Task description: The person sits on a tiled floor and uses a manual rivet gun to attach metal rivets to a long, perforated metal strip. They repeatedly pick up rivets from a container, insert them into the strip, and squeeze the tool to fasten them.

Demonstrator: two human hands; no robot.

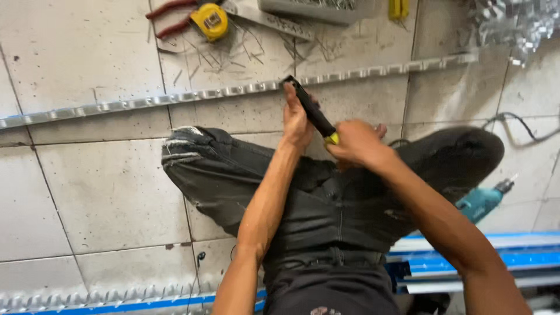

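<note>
I sit on a tiled floor with my legs in dark torn jeans (245,175) folded under me. My right hand (357,142) grips the yellow handle end of a black tool (311,109), whose tip rests on a long notched metal strip (233,91) lying across the floor. My left hand (296,119) steadies the tool's black body from the left, close to the strip.
A yellow tape measure (211,20) and red-handled pliers (169,16) lie at the top, with metal shavings around them. A teal power drill (482,201) sits to the right. Blue-edged metal profiles (484,256) lie near my hip, and another notched strip (87,297) at bottom left.
</note>
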